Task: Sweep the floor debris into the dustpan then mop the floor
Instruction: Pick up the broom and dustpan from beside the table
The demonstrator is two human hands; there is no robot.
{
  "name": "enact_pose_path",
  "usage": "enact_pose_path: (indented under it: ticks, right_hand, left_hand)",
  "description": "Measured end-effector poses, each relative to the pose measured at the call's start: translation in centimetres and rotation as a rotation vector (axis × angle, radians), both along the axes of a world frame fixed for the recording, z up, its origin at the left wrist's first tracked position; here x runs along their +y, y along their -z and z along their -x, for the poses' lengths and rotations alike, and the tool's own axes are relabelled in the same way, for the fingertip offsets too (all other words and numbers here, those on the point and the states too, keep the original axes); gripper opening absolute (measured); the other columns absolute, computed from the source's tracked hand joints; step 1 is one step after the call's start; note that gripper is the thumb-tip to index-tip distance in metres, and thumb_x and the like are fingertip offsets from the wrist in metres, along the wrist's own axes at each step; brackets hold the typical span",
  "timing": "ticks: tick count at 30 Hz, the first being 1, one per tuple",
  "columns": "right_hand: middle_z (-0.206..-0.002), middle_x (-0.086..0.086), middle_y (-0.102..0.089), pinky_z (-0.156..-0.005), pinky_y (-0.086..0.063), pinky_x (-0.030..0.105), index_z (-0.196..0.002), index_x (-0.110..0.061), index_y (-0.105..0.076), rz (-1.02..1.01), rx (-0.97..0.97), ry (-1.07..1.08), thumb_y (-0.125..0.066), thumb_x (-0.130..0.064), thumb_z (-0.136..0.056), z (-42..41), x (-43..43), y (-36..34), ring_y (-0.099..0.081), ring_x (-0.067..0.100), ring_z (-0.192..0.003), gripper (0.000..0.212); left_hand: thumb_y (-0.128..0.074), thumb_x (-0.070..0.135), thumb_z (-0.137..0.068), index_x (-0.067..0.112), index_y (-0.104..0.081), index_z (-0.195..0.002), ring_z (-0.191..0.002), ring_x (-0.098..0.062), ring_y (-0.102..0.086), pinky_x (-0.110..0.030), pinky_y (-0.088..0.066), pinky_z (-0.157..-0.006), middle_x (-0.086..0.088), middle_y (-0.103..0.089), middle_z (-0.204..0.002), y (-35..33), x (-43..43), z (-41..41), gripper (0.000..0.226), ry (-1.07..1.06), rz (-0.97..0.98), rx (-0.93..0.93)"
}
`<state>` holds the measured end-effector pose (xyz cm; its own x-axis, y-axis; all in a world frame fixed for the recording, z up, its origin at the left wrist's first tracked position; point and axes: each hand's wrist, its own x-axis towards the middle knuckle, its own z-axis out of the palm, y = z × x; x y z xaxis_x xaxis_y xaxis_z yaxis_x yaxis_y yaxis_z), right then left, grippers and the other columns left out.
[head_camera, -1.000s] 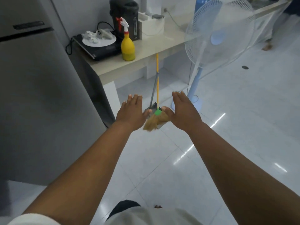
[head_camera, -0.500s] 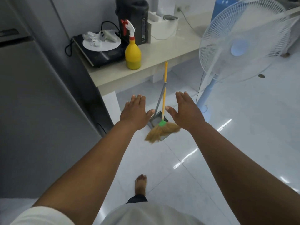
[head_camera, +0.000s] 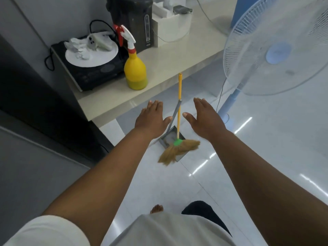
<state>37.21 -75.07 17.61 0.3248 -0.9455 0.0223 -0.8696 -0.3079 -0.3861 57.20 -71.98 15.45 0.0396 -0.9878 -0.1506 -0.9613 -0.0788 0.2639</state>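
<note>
A broom (head_camera: 179,150) with straw bristles, a green collar and a yellow stick leans against the counter edge. Its bristles lie across a grey metal dustpan (head_camera: 167,140) on the white tiled floor, and the dustpan's grey handle rises beside the yellow stick. My left hand (head_camera: 150,119) is stretched out with straight fingers just left of the two handles, touching nothing. My right hand (head_camera: 204,118) is held out the same way just right of them. Both hands are empty.
A beige counter (head_camera: 159,86) carries a yellow spray bottle (head_camera: 135,71), a black induction cooker (head_camera: 88,68) with a white plate, and a black thermo pot (head_camera: 134,20). A white and blue standing fan (head_camera: 276,50) stands at the right. A grey refrigerator (head_camera: 35,166) fills the left.
I have stepped closer to the counter, so the broom, dustpan and fan look larger. Both outstretched hands stay open on either side of the handles.
</note>
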Motion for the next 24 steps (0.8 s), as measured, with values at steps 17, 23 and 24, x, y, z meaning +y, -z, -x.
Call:
enact_pose_path:
  ticks: [17, 23, 24]
  right_hand:
    - [-0.132, 0.018, -0.054, -0.094, -0.044, 0.040, -0.134, -0.002, -0.046, -0.181, -0.012, -0.197, -0.054, -0.040, -0.096, 0.9, -23.2, 8.9, -0.052, 0.035, -0.119, 0.054]
    - [-0.131, 0.019, -0.055, -0.095, -0.041, 0.037, -0.134, -0.002, -0.046, -0.286, 0.004, -0.196, -0.056, -0.039, -0.095, -0.9, -29.9, 14.0, -0.051, 0.034, -0.121, 0.055]
    - [-0.130, 0.019, -0.057, -0.095, -0.042, 0.037, -0.133, -0.001, -0.047, -0.299, 0.002, -0.183, -0.056, -0.039, -0.095, -1.4, -30.9, 14.9, -0.052, 0.034, -0.120, 0.054]
  left_hand:
    - [-0.044, 0.051, -0.099, 0.016, -0.026, -0.153, -0.142, -0.027, -0.035, -0.040, -0.037, -0.109, -0.007, -0.031, -0.158, 8.8, -18.0, 4.1, 0.067, -0.281, -0.139, 0.127]
    - [-0.048, 0.048, -0.099, 0.016, -0.032, -0.151, -0.137, -0.029, -0.041, -0.040, -0.040, -0.105, -0.008, -0.041, -0.151, 14.5, -23.0, 5.3, 0.064, -0.374, -0.188, 0.203]
    - [-0.048, 0.048, -0.098, 0.016, -0.033, -0.150, -0.136, -0.030, -0.042, -0.040, -0.040, -0.105, -0.009, -0.043, -0.150, 15.4, -23.8, 5.3, 0.064, -0.385, -0.195, 0.223]
